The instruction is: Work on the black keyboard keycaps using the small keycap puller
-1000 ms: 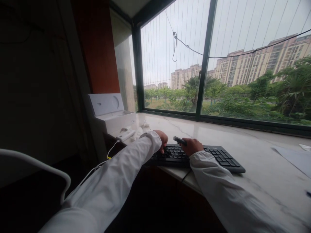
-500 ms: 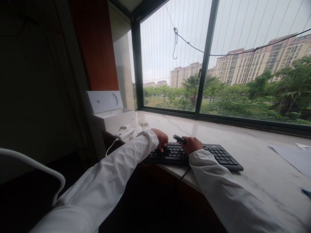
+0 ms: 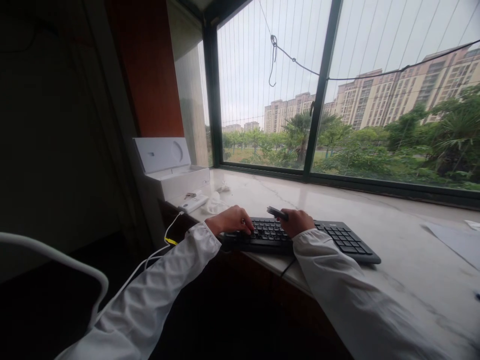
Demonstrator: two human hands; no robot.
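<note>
A black keyboard [image 3: 348, 242] with a number pad lies along the front edge of the marble-patterned counter. Over its left end is my left hand [image 3: 233, 220], its fingers curled downward with the thumb and fingertips close together at the keys. Whatever those fingertips may hold is too small to see. My right hand [image 3: 299, 223] rests above the keyboard's middle, closed around a short dark tool [image 3: 276, 213] that points up and left. Only the tool's far end shows; its exact kind is unclear.
An open white box [image 3: 180, 182] stands at the counter's left end. In front of it, keys [image 3: 190, 195] lie on a white device [image 3: 194, 203] with a cable [image 3: 171, 225]. Crumpled clear plastic [image 3: 216, 202] sits nearby. Paper [image 3: 452, 240] lies right. A window [image 3: 268, 125] backs the counter.
My left hand has drawn back to the left along the keyboard, its forearm lower, with fingers now curled at the left keys. My right hand still holds the dark tool, nearly unmoved.
</note>
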